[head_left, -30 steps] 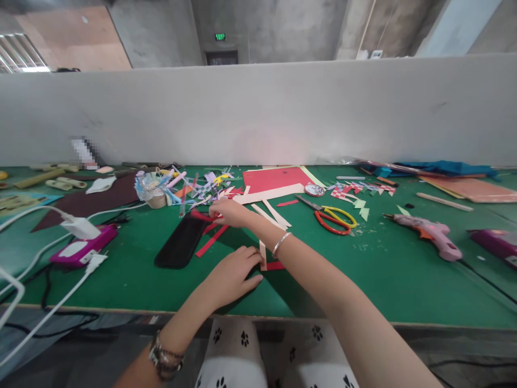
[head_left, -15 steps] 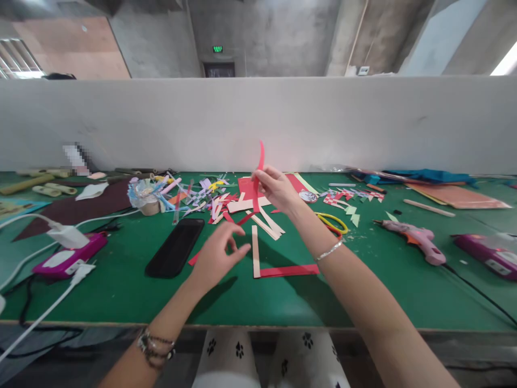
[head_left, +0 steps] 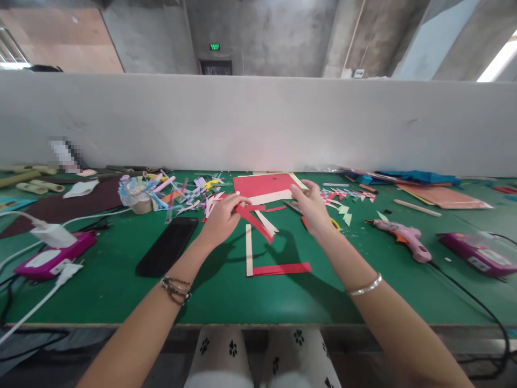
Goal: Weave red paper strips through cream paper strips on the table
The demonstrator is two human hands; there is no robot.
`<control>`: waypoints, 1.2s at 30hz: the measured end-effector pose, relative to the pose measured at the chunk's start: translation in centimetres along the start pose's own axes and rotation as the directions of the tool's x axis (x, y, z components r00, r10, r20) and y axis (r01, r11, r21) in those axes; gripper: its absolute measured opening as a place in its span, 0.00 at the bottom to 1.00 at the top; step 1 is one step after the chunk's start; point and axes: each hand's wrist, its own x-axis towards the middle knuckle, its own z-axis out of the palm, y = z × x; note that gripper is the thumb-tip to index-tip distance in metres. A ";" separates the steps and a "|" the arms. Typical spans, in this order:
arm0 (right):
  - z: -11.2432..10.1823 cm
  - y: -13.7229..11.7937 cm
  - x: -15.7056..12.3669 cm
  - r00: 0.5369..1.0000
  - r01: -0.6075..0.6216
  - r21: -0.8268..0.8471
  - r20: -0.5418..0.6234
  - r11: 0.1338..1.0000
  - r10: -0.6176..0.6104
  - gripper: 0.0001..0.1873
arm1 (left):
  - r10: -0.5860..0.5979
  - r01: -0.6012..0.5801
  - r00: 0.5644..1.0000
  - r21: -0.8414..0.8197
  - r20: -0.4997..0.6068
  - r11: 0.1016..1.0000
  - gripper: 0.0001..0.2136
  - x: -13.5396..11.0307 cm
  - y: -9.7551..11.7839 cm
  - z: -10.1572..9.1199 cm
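Note:
My left hand (head_left: 222,216) pinches one end of a red paper strip (head_left: 255,224), which slants down to the right above the green table (head_left: 121,291). My right hand (head_left: 313,207) hovers with loosely curled fingers over the yellow-and-red scissors (head_left: 333,222), close to a red paper sheet (head_left: 264,184); nothing shows in it. Below the hands, a cream strip (head_left: 249,249) and a red strip (head_left: 281,269) lie on the table joined in an L shape.
A black phone (head_left: 166,246) lies to the left, near a heap of paper scraps (head_left: 194,193). A pink glue gun (head_left: 399,237) and a magenta device (head_left: 474,254) sit to the right; a charger and cables (head_left: 50,235) lie at the left. A white partition (head_left: 258,124) backs the table.
The red strip has passed from my right hand to my left hand. My left hand rose from near the table; my right hand came down toward the scissors.

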 end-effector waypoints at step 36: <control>2.0 3.3 -3.9 0.740 -0.227 0.108 0.665 0.968 0.099 0.13 | -0.068 0.028 0.983 -0.224 -0.173 0.974 0.14 -0.8 -1.1 4.9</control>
